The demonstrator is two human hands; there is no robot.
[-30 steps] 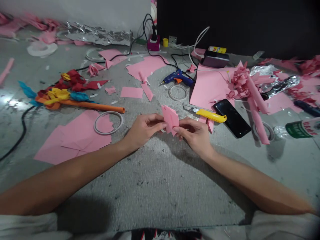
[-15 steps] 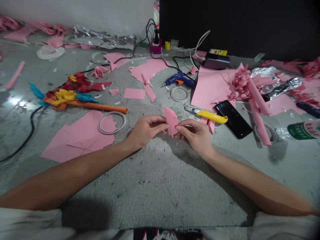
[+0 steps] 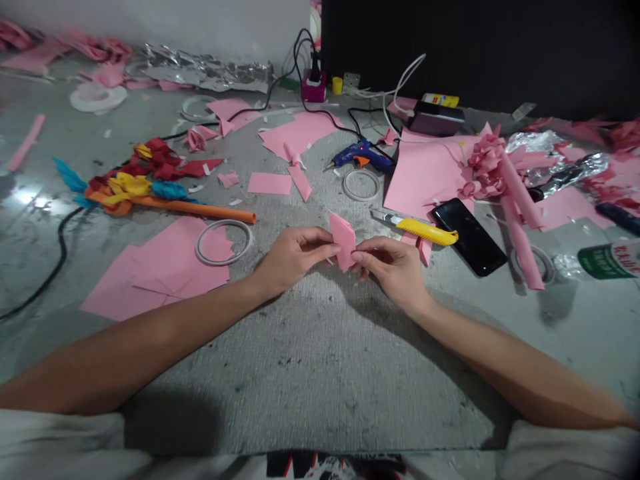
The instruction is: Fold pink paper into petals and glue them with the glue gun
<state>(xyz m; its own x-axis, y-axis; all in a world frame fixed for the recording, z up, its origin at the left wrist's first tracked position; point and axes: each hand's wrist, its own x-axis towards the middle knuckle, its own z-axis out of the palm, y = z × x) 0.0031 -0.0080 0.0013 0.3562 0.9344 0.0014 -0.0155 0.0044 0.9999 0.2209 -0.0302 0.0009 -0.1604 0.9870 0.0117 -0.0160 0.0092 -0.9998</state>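
Observation:
A small folded piece of pink paper (image 3: pixel 342 240) is held upright between both hands, just above the grey table (image 3: pixel 300 373). My left hand (image 3: pixel 295 259) pinches its left edge between thumb and fingers. From the other side, my right hand (image 3: pixel 393 268) grips the lower right edge with thumb and forefinger. Close by my right hand lies a yellow utility knife (image 3: pixel 425 231) with its blade out, partly over a folded pink scrap. A roll of tape (image 3: pixel 224 243) rests on pink sheets (image 3: pixel 150 273) left of my left hand.
A black phone (image 3: pixel 470 237) lies to the right, near rolled pink paper (image 3: pixel 523 243). Farther back are a blue glue gun (image 3: pixel 361 156) and another tape roll (image 3: pixel 361 185). An orange paper stem (image 3: pixel 200 210) with coloured petals is at left. Cables run along the back.
The view has shifted very slightly. Both hands keep the same grip on the folded pink paper, whose lower edge now looks closer together.

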